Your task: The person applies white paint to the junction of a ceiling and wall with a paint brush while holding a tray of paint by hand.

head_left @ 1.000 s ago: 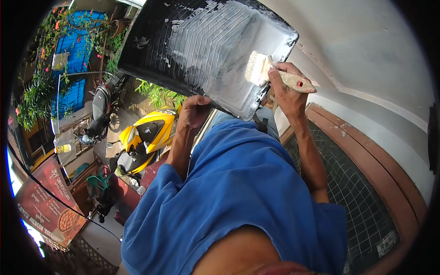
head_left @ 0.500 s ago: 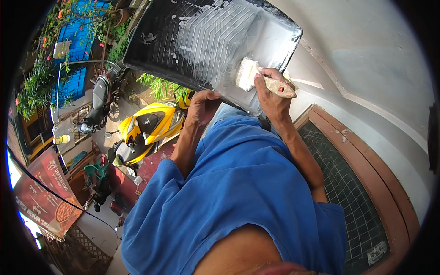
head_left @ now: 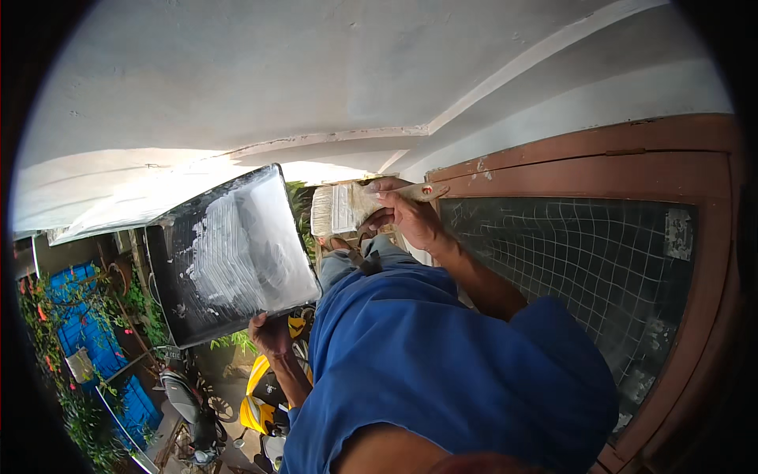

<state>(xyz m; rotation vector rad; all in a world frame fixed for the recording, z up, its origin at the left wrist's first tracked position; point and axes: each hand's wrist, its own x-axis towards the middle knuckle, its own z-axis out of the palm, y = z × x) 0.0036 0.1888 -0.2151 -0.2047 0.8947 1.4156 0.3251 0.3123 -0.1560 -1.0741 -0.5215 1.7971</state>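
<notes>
A black paint tray (head_left: 175,296) with white paint over its ribbed floor and well hangs tilted in front of me on the left. My left hand (head_left: 271,335) grips its near edge, the fingers partly hidden beneath it. To the right of the tray, a wide paintbrush (head_left: 359,204) is in my right hand (head_left: 407,212), which wraps round the base of its handle. The bristles are coated white and point left, apart from the tray. Dried paint marks the wooden handle.
A pale wall (head_left: 316,71) with a raised moulding spans the top. On the right is a brown wooden frame (head_left: 568,170) round a dark gridded pane (head_left: 568,261). Down at the lower left are a yellow motorbike (head_left: 257,395), a dark motorbike (head_left: 185,399) and flowering plants (head_left: 59,355).
The brush has left the tray and moved right, its bristles now pointing left. My view has turned toward the wall, and the tray appears lower and further left, still in my left hand.
</notes>
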